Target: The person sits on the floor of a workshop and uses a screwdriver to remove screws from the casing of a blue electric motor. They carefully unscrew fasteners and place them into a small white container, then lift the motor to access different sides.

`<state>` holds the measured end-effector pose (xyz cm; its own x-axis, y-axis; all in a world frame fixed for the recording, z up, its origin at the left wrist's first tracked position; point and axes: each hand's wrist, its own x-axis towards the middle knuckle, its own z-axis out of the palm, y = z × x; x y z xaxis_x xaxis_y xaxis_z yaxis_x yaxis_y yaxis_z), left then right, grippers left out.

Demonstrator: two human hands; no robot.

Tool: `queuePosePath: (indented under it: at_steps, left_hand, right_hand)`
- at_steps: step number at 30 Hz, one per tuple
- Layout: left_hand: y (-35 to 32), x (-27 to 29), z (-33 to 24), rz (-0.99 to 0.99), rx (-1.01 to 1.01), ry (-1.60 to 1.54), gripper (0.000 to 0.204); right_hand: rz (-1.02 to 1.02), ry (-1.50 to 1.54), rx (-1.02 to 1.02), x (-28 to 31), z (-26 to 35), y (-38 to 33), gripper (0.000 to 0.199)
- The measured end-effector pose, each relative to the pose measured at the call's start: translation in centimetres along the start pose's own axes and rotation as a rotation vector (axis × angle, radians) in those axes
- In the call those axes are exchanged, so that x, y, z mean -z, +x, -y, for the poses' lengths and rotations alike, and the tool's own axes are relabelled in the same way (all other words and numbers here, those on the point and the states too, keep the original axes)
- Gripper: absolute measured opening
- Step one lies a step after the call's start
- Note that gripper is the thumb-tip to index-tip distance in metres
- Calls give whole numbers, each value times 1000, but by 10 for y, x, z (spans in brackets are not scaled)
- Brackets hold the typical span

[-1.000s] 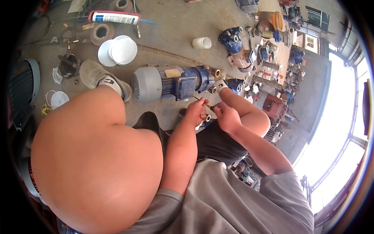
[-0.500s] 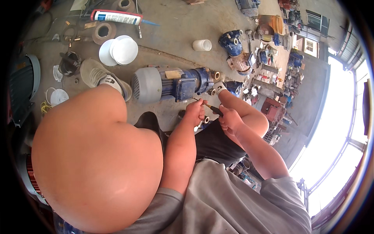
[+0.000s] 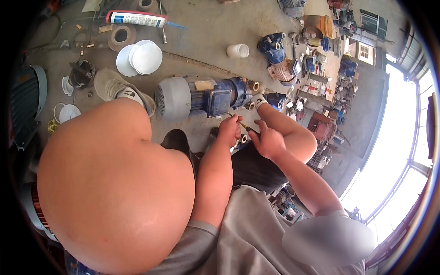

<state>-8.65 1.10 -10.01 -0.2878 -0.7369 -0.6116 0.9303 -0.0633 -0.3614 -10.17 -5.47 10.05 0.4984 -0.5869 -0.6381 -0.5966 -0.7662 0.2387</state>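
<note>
I sit on the concrete floor with my bare left knee [image 3: 114, 183] filling the lower left. My left hand [image 3: 229, 130] is closed around a small white ring-shaped fitting [image 3: 243, 138] over my lap. My right hand [image 3: 268, 141] pinches a thin tool with a yellowish shaft [image 3: 244, 125]; its dark tip points up and left over my left hand. Just beyond both hands a grey and blue electric motor pump [image 3: 201, 96] lies on its side. My grey shoe [image 3: 117, 89] rests left of it.
Two white round lids [image 3: 140, 58], a tape roll [image 3: 121, 35], a sealant tube [image 3: 137, 19] and a white cup [image 3: 237, 50] lie on the floor beyond the motor. A blue pump [image 3: 275, 49] and many scattered parts stand at the upper right. A large teal motor [image 3: 27, 105] sits far left.
Both hands have drawn slightly closer together and toward me. The thin tool now angles over my left hand. The motor has not moved.
</note>
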Motion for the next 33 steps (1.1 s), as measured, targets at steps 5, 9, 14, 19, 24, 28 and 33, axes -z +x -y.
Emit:
queuePosePath:
  at_steps: [5,9,14,19,24,28,33]
  left_hand:
    - [-10,-2,2,-1,16,-4,29]
    - [-8,-5,2,7,48,-51,29]
    - [-9,-2,-1,-15,24,-49,28]
    - [-11,-6,-1,28,36,-106,27]
    - [-13,-8,-1,50,105,-71,29]
    - [-14,-8,2,41,76,-40,31]
    - [-9,-5,2,72,70,-124,32]
  right_hand:
    - [251,480,-196,-15,-14,8,33]
    - [283,833,-294,-69,-70,25,25]
    - [-32,5,222,4,-5,-1,21]
    - [187,428,-250,-2,-6,9,29]
    - [-92,136,51,-13,-15,-1,32]
    - [-59,-51,291,-46,-39,4,31]
    - [181,528,-218,-36,-35,16,29]
